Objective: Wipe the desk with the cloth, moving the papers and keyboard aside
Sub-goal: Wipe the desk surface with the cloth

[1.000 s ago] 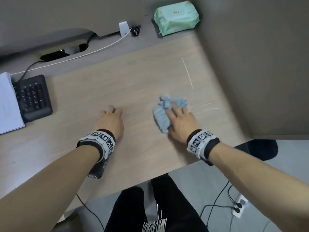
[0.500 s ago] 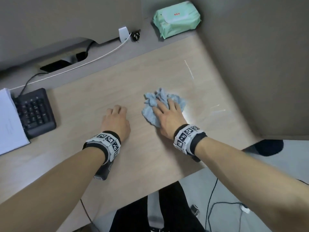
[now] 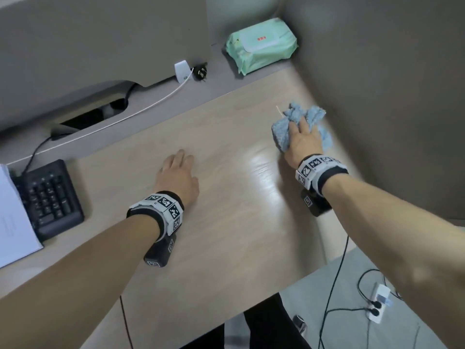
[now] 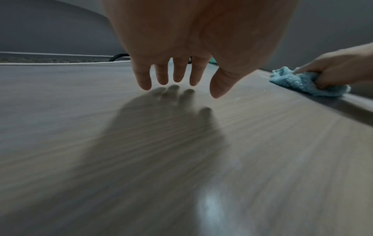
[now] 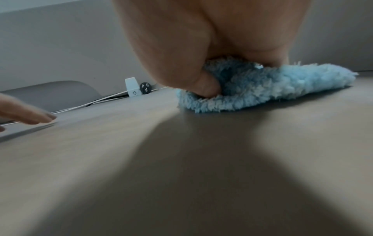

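Observation:
A fluffy light-blue cloth [image 3: 280, 133] lies bunched on the wooden desk [image 3: 226, 222] at its far right, close to the side partition. My right hand [image 3: 302, 137] presses down on it, with fingers over the top and the thumb [image 5: 203, 86] tucked into the pile of the cloth [image 5: 282, 86]. My left hand [image 3: 178, 170] is flat and empty over the middle of the desk; in the left wrist view its fingers [image 4: 161, 76] hang straight just above the surface. The black keyboard [image 3: 50, 197] and white papers [image 3: 12, 222] sit at the left edge.
A green wet-wipe pack [image 3: 261, 46] lies on the back ledge at the right. A white charger [image 3: 182, 70], a black plug and a white cable run along that ledge. Grey partitions close the back and right sides. Cables and a power strip [image 3: 378, 303] lie on the floor.
My right hand has swept the cloth from the desk's middle away and to the right, up against the partition. The left hand has stayed about where it was.

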### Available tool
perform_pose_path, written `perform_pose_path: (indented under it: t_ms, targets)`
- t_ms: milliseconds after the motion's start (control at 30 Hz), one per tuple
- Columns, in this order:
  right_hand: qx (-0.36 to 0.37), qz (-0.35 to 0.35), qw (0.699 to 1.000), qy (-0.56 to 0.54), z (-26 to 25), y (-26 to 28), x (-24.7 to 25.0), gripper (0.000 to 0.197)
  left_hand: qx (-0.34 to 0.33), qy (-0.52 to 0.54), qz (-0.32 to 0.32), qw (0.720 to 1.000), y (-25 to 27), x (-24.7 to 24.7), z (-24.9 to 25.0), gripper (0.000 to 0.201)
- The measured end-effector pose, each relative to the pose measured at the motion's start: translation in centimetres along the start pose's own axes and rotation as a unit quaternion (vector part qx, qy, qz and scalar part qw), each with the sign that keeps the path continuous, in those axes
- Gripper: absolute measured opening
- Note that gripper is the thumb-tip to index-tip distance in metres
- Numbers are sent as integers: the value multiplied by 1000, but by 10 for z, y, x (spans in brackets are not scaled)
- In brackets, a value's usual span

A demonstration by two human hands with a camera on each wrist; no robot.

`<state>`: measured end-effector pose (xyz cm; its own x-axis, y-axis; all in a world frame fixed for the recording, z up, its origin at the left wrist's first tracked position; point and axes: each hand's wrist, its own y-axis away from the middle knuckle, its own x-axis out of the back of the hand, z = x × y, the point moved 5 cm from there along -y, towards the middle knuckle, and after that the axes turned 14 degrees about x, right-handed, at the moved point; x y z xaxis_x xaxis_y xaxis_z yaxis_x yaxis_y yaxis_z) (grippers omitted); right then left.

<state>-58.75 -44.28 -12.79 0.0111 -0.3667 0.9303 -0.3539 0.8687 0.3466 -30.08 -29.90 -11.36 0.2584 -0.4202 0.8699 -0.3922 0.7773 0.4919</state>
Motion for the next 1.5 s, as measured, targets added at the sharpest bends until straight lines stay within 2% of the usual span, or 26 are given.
perform_pose_path:
  t_ms: [133,200,267,333,400,467,567,667,700,800,900,967,1100,1267,1400,1500]
  targets:
    - [34,-9,999,7,-15,-61,21,66,26,11,8,1000,-12,0,14,54]
    - [40,-13,999,11,-26,-76,27,70,39,10,22,999,-13,0,18,51]
    - [62,-21,998,14,-34,-68,23,80,50,3,26,998,-12,0,20,50]
    - [130,-7,991,32,-39,-36,10,86,58,2,30,998,-13,2,22,48]
    - [161,-10,986,34,-26,4,-3,85,64,3,32,997,-13,5,25,45]
    - [133,-10,991,12,0,22,-5,84,66,4,29,997,-13,6,26,45]
    - [47,5,999,-8,28,-3,7,79,63,13,19,998,-13,5,25,46]
    - [-54,-2,997,-60,17,-42,20,74,56,8,15,998,-14,4,22,46]
    - [-64,-14,995,-69,5,-47,20,74,54,4,14,998,-14,3,21,46]
    - [-9,-31,998,-61,-27,-31,10,79,56,-2,6,998,-13,2,23,46]
    - [-2,-10,998,-57,-9,13,-1,81,44,-34,13,998,-12,6,34,47]
    - [-19,1,998,-58,14,39,-8,81,14,-52,24,998,-11,8,45,48]
    - [-112,-4,991,-71,58,101,-22,81,-72,-50,30,996,-2,5,83,55]
    - [-199,-10,972,-123,67,166,-44,83,-138,-42,4,990,17,-16,121,55]
    - [-195,-27,967,-164,56,164,-42,81,-150,-61,-7,987,21,-27,126,57]
    - [-112,-32,983,-142,25,133,-39,78,-145,-69,-6,987,21,-29,125,61]
